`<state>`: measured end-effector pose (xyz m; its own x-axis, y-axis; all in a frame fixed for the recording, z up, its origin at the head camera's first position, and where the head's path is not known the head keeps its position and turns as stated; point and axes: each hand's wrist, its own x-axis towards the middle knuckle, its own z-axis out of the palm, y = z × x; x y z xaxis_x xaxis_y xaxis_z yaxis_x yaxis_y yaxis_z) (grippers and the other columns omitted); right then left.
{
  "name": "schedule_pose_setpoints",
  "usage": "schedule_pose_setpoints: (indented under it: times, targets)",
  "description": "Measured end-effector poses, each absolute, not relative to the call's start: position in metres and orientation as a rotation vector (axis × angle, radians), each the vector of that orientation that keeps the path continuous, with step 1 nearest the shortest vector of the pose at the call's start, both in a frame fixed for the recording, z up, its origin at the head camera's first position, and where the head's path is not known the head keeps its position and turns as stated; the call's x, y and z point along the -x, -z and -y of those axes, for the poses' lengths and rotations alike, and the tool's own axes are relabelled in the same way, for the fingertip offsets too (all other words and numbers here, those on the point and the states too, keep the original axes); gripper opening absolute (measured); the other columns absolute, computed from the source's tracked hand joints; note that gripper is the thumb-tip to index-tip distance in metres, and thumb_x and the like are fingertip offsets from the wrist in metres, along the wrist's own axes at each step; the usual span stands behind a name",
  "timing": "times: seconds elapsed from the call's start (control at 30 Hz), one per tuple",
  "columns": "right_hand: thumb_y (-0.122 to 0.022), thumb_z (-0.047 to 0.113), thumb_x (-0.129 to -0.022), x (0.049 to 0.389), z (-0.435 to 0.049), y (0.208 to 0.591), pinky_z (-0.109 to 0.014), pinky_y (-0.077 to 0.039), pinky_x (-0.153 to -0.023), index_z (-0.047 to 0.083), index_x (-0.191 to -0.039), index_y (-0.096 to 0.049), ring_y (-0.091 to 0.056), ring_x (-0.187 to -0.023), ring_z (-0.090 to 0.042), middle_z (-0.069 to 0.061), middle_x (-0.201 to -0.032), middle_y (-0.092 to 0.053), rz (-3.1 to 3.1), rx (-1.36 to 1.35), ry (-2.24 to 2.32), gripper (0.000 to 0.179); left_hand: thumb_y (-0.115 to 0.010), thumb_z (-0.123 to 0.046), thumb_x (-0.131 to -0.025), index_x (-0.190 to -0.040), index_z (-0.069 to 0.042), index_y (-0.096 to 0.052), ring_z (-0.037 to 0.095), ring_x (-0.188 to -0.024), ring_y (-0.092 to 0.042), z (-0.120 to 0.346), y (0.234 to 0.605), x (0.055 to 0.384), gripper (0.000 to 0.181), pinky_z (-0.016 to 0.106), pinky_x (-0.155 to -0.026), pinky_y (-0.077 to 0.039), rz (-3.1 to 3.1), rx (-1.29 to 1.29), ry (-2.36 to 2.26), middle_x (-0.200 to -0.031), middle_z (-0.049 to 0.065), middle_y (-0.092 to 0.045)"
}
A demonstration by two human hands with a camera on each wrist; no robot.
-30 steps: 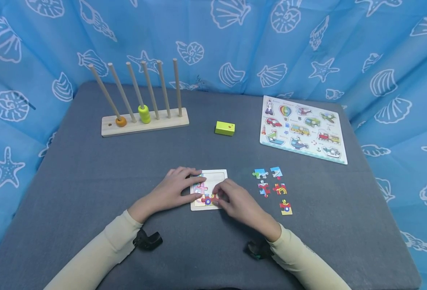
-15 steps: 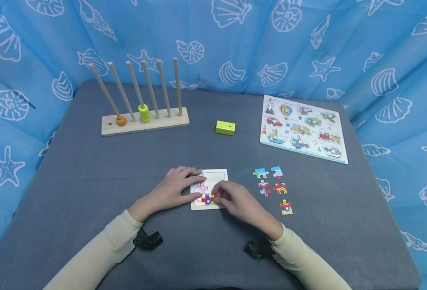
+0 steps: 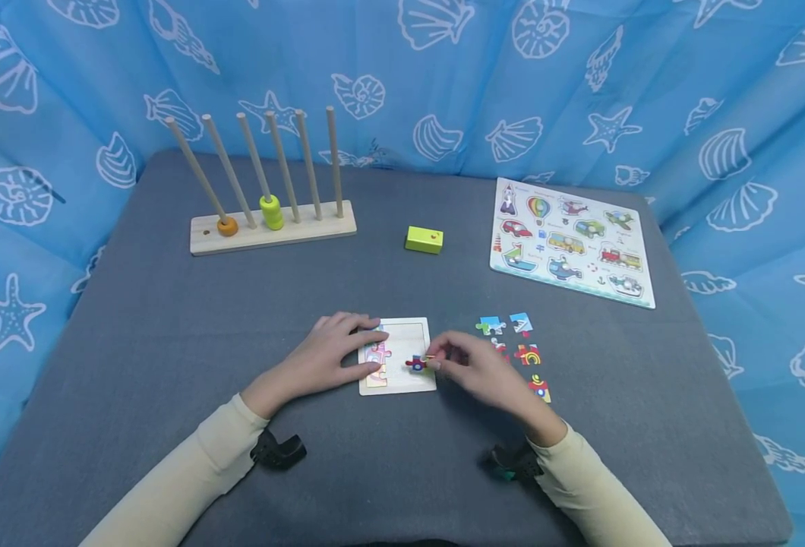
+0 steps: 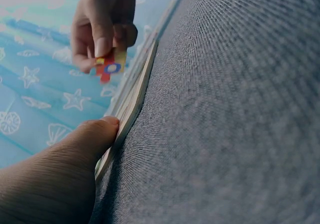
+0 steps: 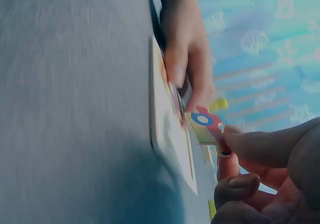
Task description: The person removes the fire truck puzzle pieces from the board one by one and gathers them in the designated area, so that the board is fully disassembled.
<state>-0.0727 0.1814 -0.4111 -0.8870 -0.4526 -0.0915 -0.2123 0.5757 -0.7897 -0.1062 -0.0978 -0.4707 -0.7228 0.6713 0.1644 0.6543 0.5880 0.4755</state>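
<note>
My right hand [image 3: 474, 366] pinches a jigsaw piece [image 3: 417, 364] between thumb and fingers, over the right part of a small square puzzle tray [image 3: 408, 385]. The piece is red and yellow with a blue ring, and in the left wrist view this same jigsaw piece [image 4: 110, 69] is held up off the tray. My left hand [image 3: 337, 353] rests on the tray's left side with fingers spread, the thumb at its edge in the left wrist view. Pink-patterned artwork [image 3: 377, 354] shows in the tray's left part, partly under those fingers; bare wood lies to its right.
Several loose jigsaw pieces [image 3: 528, 354] lie right of the tray, some partly behind the right hand. Farther back stand a peg rack [image 3: 273, 235] with tall rods and beads, a yellow-green block [image 3: 424, 239] and a vehicle picture board [image 3: 569, 243]. A blue curtain [image 3: 389, 76] hangs behind the table.
My right hand has lifted the jigsaw piece from the tray's lower part and moved right with it, turning it, so bare wood shows there. The left hand has stayed in place.
</note>
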Motion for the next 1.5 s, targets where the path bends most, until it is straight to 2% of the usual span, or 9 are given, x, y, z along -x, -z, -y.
schedule_pose_setpoints:
  times: [0.3,0.57,0.73,1.0,1.2,1.5]
  targets:
    - [-0.067,0.018,-0.091,0.069,-0.239,0.400,-0.024,-0.041,-0.059,0.017,-0.094,-0.066,-0.050,-0.068,-0.014,0.003,-0.079,-0.056,-2.615,0.387,1.102,0.004,-0.060,-0.048,-0.091,-0.134,-0.027,-0.057,0.023,-0.128,-0.044,0.098,0.472,0.107,0.048,0.051,-0.101,-0.033,-2.760,-1.151,-0.818,-0.141,0.000,-0.050]
    - [-0.065,0.021,-0.092,0.056,-0.270,0.391,-0.023,-0.041,-0.056,0.014,-0.098,-0.066,-0.048,-0.066,-0.009,0.000,-0.079,-0.058,-2.599,0.327,1.066,0.009,-0.060,-0.048,-0.091,-0.134,-0.027,-0.057,0.022,-0.129,-0.044,0.098,0.471,0.106,0.048,0.050,-0.101,-0.033,-2.752,-1.140,-0.817,-0.141,0.000,-0.050]
    - [-0.066,0.022,-0.091,0.050,-0.280,0.390,-0.023,-0.043,-0.058,0.011,-0.100,-0.066,-0.051,-0.068,-0.009,-0.002,-0.081,-0.062,-2.535,0.296,1.057,0.014,-0.061,-0.048,-0.090,-0.133,-0.026,-0.058,0.022,-0.129,-0.043,0.097,0.470,0.106,0.048,0.050,-0.100,-0.034,-2.753,-1.142,-0.823,-0.141,0.001,-0.050]
    - [-0.066,0.019,-0.091,0.049,-0.289,0.399,-0.023,-0.045,-0.059,0.015,-0.093,-0.068,-0.052,-0.066,-0.007,-0.001,-0.078,-0.062,-2.494,0.298,1.003,0.005,-0.061,-0.048,-0.090,-0.134,-0.026,-0.057,0.022,-0.130,-0.043,0.098,0.469,0.106,0.049,0.050,-0.100,-0.034,-2.758,-1.141,-0.814,-0.141,0.000,-0.050]
    - [-0.068,0.020,-0.090,0.048,-0.290,0.405,-0.023,-0.046,-0.060,0.013,-0.094,-0.069,-0.053,-0.067,-0.007,0.002,-0.080,-0.063,-2.538,0.319,0.960,0.008,-0.060,-0.049,-0.091,-0.134,-0.027,-0.057,0.022,-0.129,-0.043,0.097,0.470,0.106,0.049,0.050,-0.100,-0.034,-2.762,-1.143,-0.802,-0.141,0.000,-0.050]
    - [-0.079,0.013,-0.078,0.043,-0.290,0.407,-0.022,-0.040,-0.058,0.014,-0.096,-0.068,-0.045,-0.067,-0.005,0.006,-0.080,-0.054,-2.760,0.532,0.810,0.020,-0.060,-0.049,-0.091,-0.134,-0.027,-0.057,0.022,-0.129,-0.043,0.098,0.470,0.106,0.049,0.049,-0.099,-0.034,-2.757,-1.148,-0.815,-0.141,0.000,-0.050]
